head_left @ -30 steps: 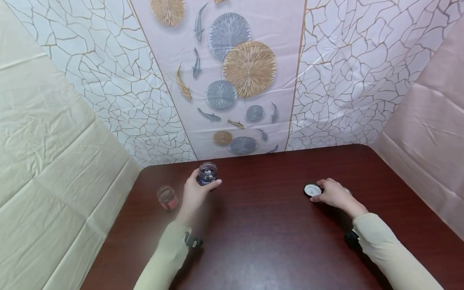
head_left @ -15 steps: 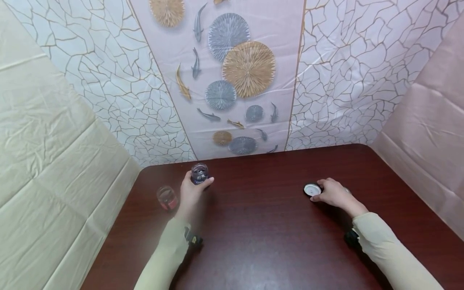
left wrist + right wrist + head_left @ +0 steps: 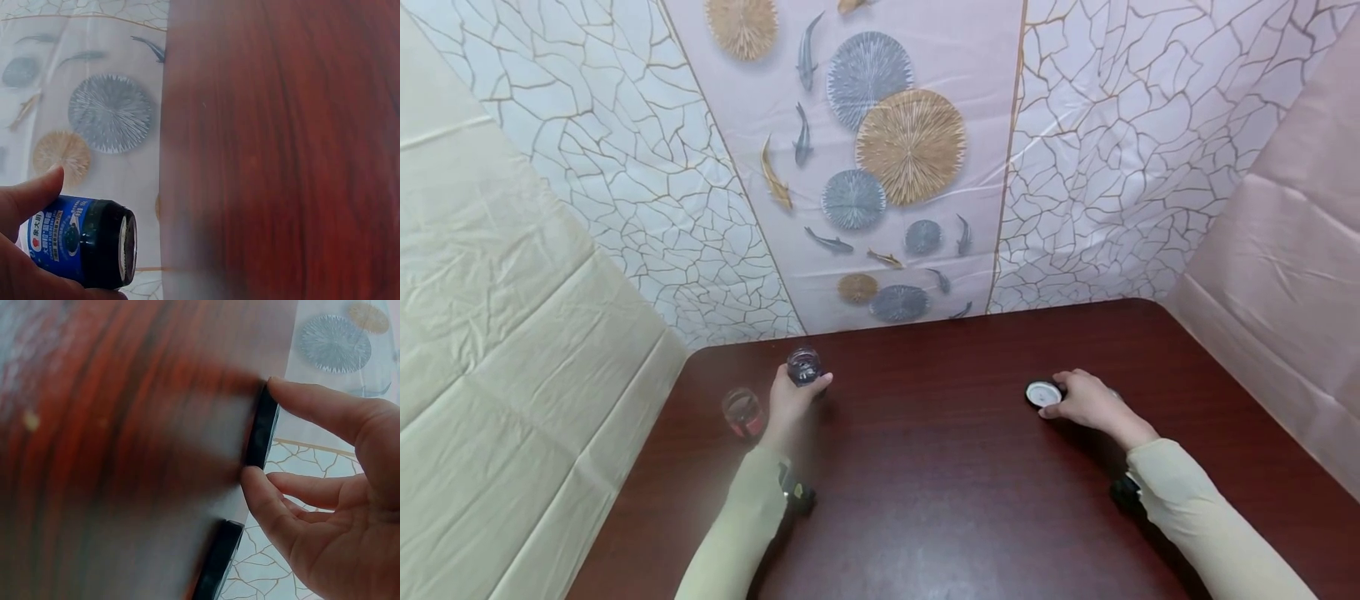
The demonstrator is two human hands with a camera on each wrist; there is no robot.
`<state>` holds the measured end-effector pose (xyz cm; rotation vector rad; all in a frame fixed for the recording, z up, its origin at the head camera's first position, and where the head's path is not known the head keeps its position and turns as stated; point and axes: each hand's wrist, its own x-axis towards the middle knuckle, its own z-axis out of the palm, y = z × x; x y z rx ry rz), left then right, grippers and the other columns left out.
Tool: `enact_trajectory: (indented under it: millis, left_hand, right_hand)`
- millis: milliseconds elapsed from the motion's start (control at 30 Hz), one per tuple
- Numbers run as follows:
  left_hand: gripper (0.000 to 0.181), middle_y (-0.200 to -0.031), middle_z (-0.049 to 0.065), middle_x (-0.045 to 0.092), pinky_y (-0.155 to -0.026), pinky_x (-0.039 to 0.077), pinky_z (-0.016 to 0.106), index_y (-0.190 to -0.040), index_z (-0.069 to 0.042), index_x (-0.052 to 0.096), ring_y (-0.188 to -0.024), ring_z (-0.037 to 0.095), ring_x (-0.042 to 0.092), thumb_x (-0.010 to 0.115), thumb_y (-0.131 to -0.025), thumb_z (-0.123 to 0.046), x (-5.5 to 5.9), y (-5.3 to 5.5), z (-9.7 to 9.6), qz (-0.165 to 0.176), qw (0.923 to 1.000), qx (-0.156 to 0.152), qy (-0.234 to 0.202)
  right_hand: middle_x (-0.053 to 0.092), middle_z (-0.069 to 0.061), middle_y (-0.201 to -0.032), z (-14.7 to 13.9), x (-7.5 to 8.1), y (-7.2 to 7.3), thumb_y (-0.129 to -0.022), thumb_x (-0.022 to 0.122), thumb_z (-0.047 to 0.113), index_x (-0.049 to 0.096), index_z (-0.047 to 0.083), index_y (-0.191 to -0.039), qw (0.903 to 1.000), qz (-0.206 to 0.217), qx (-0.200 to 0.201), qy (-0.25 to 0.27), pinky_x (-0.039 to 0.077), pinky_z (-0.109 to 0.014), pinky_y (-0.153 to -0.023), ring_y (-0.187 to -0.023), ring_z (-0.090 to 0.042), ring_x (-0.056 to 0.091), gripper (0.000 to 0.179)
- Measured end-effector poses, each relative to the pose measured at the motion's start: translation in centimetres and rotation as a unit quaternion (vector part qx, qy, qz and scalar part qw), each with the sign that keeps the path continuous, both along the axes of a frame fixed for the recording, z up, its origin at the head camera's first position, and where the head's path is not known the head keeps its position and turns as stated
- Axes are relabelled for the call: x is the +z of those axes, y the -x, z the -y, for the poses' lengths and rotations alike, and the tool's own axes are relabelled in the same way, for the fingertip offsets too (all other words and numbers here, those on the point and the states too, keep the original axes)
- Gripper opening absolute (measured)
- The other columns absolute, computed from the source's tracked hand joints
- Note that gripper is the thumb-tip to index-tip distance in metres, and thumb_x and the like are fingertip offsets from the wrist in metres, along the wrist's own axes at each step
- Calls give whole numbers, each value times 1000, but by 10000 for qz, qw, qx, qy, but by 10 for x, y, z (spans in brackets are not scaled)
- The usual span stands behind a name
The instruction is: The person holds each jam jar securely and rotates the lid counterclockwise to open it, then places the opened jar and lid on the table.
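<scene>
In the head view my left hand point(image 3: 792, 404) grips an open glass jar point(image 3: 805, 367) with dark contents; its blue label point(image 3: 57, 234) shows in the left wrist view. Whether the jar's base touches the table cannot be told. My right hand point(image 3: 1088, 406) pinches the rim of a round black lid point(image 3: 1043, 394), white inside facing up, between thumb and fingers. The right wrist view shows this black lid point(image 3: 261, 428) edge-on, at the table surface. Nearby lies a second black lid point(image 3: 219, 562), mostly hidden behind the right hand in the head view.
Left of the left hand stands another open glass jar point(image 3: 743, 412) with a red label. The dark reddish wooden table point(image 3: 925, 467) ends at a patterned cloth wall point(image 3: 910, 150) at the back. Plain cloth hangs along both sides.
My left hand has moved left with the blue-labelled jar, and slightly nearer in the last half second. The right hand and its lid have stayed in place.
</scene>
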<state>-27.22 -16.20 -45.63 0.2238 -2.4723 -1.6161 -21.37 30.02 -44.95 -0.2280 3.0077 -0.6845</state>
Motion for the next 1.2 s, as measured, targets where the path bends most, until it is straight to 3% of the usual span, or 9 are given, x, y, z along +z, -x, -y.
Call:
enact_trajectory:
  millis: [300,467,733,967,1200]
  left_hand:
    - [72,-129,29,57,-109,37,50,-135,6,43,-124,41,53,83,-82,-21,-8,7,7,156,9998,-95,-18]
    - [73,-131,30,55,-111,35,51,-136,7,41,-127,42,51,82,-83,-22,-13,11,11,260,9997,7,-24]
    - [77,-139,31,48,-115,28,52,-142,7,33,-134,43,44,79,-85,-19,-18,17,14,454,9982,84,-393]
    - [78,-145,31,42,-118,24,48,-147,6,25,-140,41,36,74,-90,-13,-16,21,17,458,9930,147,-1083]
    - [84,-149,31,37,-117,26,49,-151,5,20,-142,41,34,73,-91,-18,-22,30,23,603,9927,125,-1033]
  right_hand:
    - [60,-36,-116,0,1,1,-80,83,30,52,-22,-127,10000,61,-31,19,49,-54,-84,-107,-48,57,77]
    - [61,-35,-114,0,0,3,-80,83,30,53,-22,-126,10000,15,-13,-25,49,-55,-84,-106,-47,58,76]
    - [61,-34,-112,0,-2,3,-79,83,30,53,-22,-125,10000,32,-38,-10,49,-54,-84,-105,-46,58,76]
    - [62,-34,-111,-1,0,4,-79,83,29,53,-23,-125,10000,-16,37,11,48,-55,-86,-105,-48,58,76]
    - [62,-35,-111,-5,-1,2,-78,84,25,52,-25,-124,9999,-81,46,130,47,-57,-90,-107,-50,56,75]
